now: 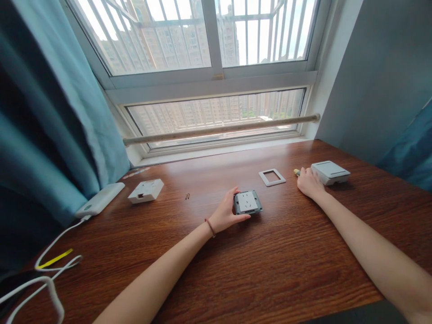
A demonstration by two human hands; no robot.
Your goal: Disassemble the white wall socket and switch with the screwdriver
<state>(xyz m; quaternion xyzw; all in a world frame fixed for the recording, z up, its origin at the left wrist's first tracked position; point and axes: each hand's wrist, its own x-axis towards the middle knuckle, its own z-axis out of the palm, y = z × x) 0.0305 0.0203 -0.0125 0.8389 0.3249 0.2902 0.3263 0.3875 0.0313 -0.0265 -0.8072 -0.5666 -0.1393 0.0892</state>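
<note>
My left hand (229,212) grips a wall socket (247,201) by its left side, thumb along the near edge and fingers at the back. The socket has a white face with slots and a grey mounting frame, and it tilts slightly just at the tabletop. Farther right, my right hand (309,183) is closed around a small yellow-ended handle (297,172); the rest of it is hidden by the fingers. Right beside that hand sits a white switch box (330,172). Between the two hands, a white square cover frame (272,177) lies flat.
A white mounting box (146,191) and two small brass screws (187,196) lie to the left on the wooden table (270,270). At the far left are a white power strip (100,200), its white cable (56,238) and a yellow strip (56,258). A window rail (219,130) runs behind.
</note>
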